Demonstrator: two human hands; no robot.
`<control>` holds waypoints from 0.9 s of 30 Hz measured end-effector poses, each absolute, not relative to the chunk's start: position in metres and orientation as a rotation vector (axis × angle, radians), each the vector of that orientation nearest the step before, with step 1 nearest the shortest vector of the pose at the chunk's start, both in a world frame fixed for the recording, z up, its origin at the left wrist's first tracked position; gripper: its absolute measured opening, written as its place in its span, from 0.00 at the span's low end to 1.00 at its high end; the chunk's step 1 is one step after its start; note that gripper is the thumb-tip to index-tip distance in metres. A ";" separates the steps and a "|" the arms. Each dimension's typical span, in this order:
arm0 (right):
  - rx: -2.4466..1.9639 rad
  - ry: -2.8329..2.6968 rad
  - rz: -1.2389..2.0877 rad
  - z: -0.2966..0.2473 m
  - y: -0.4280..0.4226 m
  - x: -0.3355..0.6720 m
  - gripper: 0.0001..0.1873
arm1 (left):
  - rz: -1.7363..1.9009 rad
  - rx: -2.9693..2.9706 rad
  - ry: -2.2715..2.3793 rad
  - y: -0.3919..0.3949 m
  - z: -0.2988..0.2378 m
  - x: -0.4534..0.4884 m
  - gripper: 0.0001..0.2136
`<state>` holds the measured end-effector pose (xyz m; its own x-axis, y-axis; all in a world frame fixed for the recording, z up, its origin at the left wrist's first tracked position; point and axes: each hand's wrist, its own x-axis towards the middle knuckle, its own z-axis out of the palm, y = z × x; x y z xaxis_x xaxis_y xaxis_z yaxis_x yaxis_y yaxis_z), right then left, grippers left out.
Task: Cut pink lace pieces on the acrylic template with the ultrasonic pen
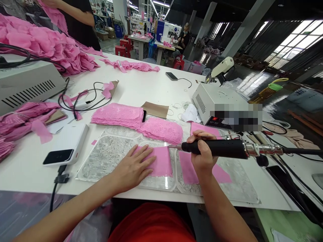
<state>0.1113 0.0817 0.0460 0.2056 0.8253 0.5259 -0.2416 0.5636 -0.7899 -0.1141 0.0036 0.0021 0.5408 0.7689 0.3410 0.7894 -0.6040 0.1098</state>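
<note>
My left hand (132,169) lies flat with fingers spread on a pink fabric piece (163,161), pressing its left part. My right hand (203,156) is wrapped round a black corded hand tool (224,148) with a thin metal tip. The tip points left and meets the fabric's upper right corner; contact cannot be judged exactly. Beneath lies a clear board (93,161) with rounded outlines over a mottled grey surface. Another pink piece (186,169) lies partly under my right wrist. Behind my hands are two pink lace stacks, one on the left (117,114), one on the right (163,129).
A grey vented box (210,97) stands at back right, another (30,85) at left. A white power bank (78,143) sits left of the board. Black cables (93,109) loop behind it. A large pink fabric heap (42,43) covers the far left, where another person (79,20) stands.
</note>
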 end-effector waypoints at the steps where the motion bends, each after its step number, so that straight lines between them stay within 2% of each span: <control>1: -0.635 -1.129 0.817 0.046 0.082 0.111 0.05 | -0.566 -2.709 -1.375 0.004 0.001 -0.114 0.17; 16: -0.643 -1.098 0.822 0.053 0.078 0.111 0.05 | -0.562 -2.633 -1.413 -0.014 0.017 -0.131 0.17; 27: -0.512 -1.224 1.051 0.054 0.071 0.054 0.07 | -0.524 -2.597 -1.598 -0.028 0.004 -0.148 0.17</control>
